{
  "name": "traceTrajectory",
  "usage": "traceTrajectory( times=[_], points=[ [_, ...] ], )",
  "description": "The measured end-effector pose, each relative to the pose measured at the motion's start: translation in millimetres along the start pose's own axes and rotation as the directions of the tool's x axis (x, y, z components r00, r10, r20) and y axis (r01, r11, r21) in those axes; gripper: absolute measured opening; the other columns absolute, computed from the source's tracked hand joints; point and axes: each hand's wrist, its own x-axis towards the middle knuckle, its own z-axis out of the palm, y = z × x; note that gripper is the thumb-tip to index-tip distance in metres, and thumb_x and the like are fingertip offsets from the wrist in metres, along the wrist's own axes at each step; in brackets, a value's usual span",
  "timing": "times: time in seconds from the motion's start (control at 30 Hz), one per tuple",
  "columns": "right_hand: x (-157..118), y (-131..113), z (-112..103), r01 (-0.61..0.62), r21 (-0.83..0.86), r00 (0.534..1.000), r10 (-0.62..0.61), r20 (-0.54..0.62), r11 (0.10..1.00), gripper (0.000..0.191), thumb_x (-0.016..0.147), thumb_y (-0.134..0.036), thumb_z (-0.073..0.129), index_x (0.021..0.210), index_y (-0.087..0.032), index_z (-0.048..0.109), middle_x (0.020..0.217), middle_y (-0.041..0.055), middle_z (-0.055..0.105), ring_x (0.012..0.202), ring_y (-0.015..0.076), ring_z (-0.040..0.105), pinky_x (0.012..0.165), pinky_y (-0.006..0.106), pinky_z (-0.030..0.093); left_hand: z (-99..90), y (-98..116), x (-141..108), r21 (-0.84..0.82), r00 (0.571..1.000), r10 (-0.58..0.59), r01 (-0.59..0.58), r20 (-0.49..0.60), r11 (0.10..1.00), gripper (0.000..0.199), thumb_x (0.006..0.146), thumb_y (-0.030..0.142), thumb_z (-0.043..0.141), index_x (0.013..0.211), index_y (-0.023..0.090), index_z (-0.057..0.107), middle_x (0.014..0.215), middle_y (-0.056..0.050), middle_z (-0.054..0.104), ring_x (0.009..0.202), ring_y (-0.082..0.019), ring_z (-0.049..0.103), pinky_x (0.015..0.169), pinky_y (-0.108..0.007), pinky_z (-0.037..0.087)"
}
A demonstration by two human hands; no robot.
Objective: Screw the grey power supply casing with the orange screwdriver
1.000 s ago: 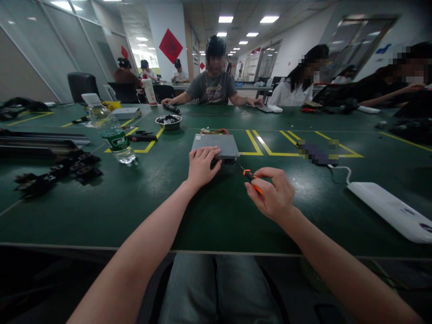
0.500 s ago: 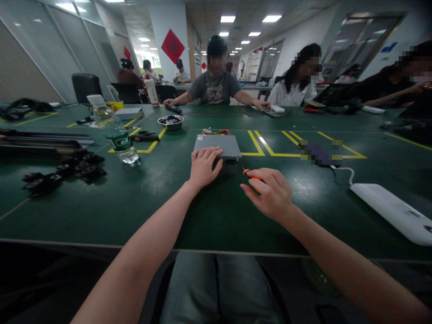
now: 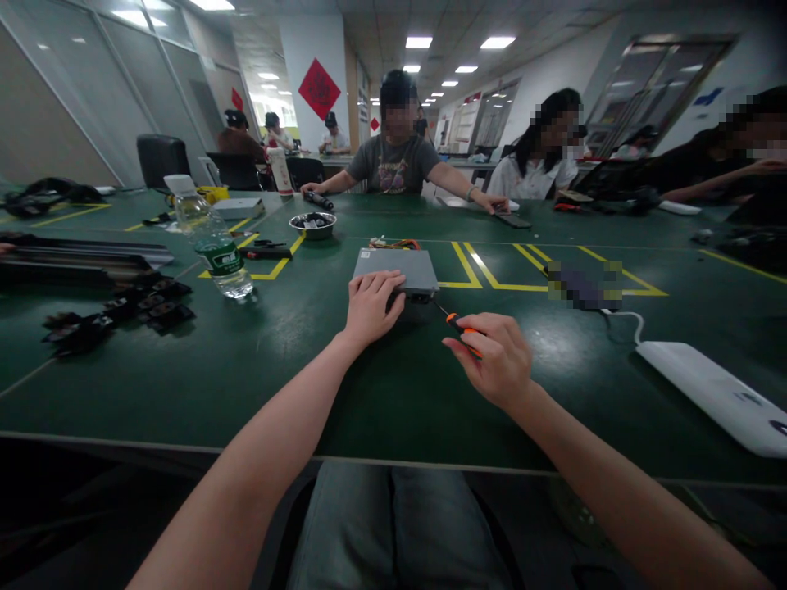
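By the right hand point(image 3: 492, 356), right of the frame's centre, a screwdriver point(image 3: 456, 321) is grasped: its orange and black handle is held in the bent fingers, and its thin shaft is pointed at the near right corner of a grey metal box point(image 3: 402, 265). Whether the box is touched by the tip cannot be told. The left hand point(image 3: 372, 310) is laid over the near left part of the box, its fingers stretched on the top and not closed around it. The box is placed flat on the green table point(image 3: 288, 373), in the middle of the frame. It may be judged stiff, rather heavy and somewhat slippery; it is best held by its side walls, not by the soft coloured cables point(image 3: 402, 244) at its far edge. The screwdriver is probably light. Farther out, a metal bowl point(image 3: 313, 235) and a bottle point(image 3: 216, 246) are seen at the left, and a white power bank point(image 3: 716, 397) at the lower right.
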Motion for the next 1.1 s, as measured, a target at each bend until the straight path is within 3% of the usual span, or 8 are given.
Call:
traceTrajectory(
  times=[0.23,0.4,0.53,0.63,0.8,0.9,1.0,1.1],
  points=[
    [-0.6,-8.8,7.8,-0.057,0.067,0.997,0.06,-0.049,0.996,0.034,0.077,-0.006,0.06,0.104,-0.023,0.047,0.105,0.0077,0.061,0.098,0.0164,0.06,0.077,0.03,0.055,1.2,-0.8,-0.1,0.006,1.0,0.011,-0.011,-0.009,1.0,0.026,0.09,0.029,0.047,0.114,0.026,0.055,0.124,-0.001,0.06,0.115,-0.02,0.049,0.097,-0.039,0.029],
    [0.0,-8.6,8.1,-0.079,0.094,0.996,0.075,0.04,0.992,0.025,0.08,-0.013,0.058,0.1,-0.024,0.048,0.106,0.0072,0.059,0.098,0.0192,0.06,0.077,0.035,0.056,1.4,-0.7,-0.2,0.007,1.0,0.004,-0.004,-0.007,1.0,0.026,0.09,0.029,0.047,0.114,0.026,0.055,0.124,-0.001,0.059,0.116,-0.02,0.049,0.096,-0.039,0.029],
    [0.3,-8.3,5.2,0.009,0.01,1.0,-0.01,0.008,1.0,0.029,0.076,-0.013,0.063,0.098,-0.025,0.048,0.1,0.005,0.06,0.093,0.0185,0.059,0.075,0.034,0.054,1.3,-0.3,-0.4,0.0,1.0,0.006,-0.006,-0.012,1.0,0.026,0.09,0.029,0.046,0.114,0.026,0.055,0.124,-0.001,0.06,0.115,-0.02,0.049,0.096,-0.039,0.029],
    [-2.7,-9.0,4.6,0.044,0.036,0.999,-0.045,0.019,0.998,0.035,0.076,-0.006,0.058,0.104,-0.024,0.047,0.107,0.0074,0.058,0.1,0.0185,0.059,0.076,0.032,0.055,1.3,-0.3,-0.4,-0.001,1.0,0.007,-0.007,-0.008,1.0,0.027,0.09,0.03,0.045,0.115,0.026,0.055,0.124,-0.001,0.059,0.116,-0.02,0.049,0.097,-0.039,0.029],
    [-3.4,-8.1,2.4,-0.101,0.028,0.995,0.101,0.028,0.994,0.028,0.077,-0.013,0.06,0.099,-0.024,0.048,0.11,0.0078,0.057,0.099,0.0192,0.058,0.073,0.032,0.055,1.4,-0.7,-0.2,-0.006,1.0,-0.002,0.002,-0.003,1.0,0.027,0.09,0.03,0.046,0.115,0.027,0.055,0.124,-0.001,0.059,0.115,-0.021,0.049,0.097,-0.04,0.029],
    [-2.6,-7.4,1.7,-0.028,0.005,1.0,0.028,-0.005,1.0,0.03,0.075,-0.011,0.062,0.098,-0.025,0.049,0.106,0.006,0.057,0.097,0.019,0.058,0.075,0.034,0.055,1.8,-0.9,-0.3,-0.007,1.0,0.001,-0.001,-0.006,1.0,0.027,0.09,0.03,0.046,0.114,0.027,0.056,0.124,-0.001,0.059,0.115,-0.021,0.049,0.096,-0.04,0.029],
    [-4.7,-8.1,3.6,0.071,0.044,0.997,-0.073,0.035,0.996,0.034,0.075,-0.003,0.056,0.101,-0.024,0.049,0.111,0.0075,0.056,0.105,0.0195,0.057,0.079,0.034,0.055,2.3,-1.1,-0.4,-0.009,1.0,0.006,-0.006,-0.015,1.0,0.026,0.09,0.03,0.046,0.114,0.027,0.056,0.123,-0.001,0.06,0.115,-0.02,0.049,0.097,-0.04,0.029],
    [-6.7,-8.7,5.5,0.021,0.085,0.998,-0.026,0.057,0.996,0.033,0.077,-0.006,0.054,0.103,-0.024,0.047,0.116,0.0083,0.055,0.108,0.0191,0.056,0.079,0.033,0.055,2.5,-0.8,-0.5,-0.01,1.0,0.004,-0.004,-0.01,1.0,0.027,0.09,0.03,0.046,0.115,0.027,0.056,0.124,-0.001,0.06,0.116,-0.021,0.049,0.097,-0.04,0.029]
  ],
)
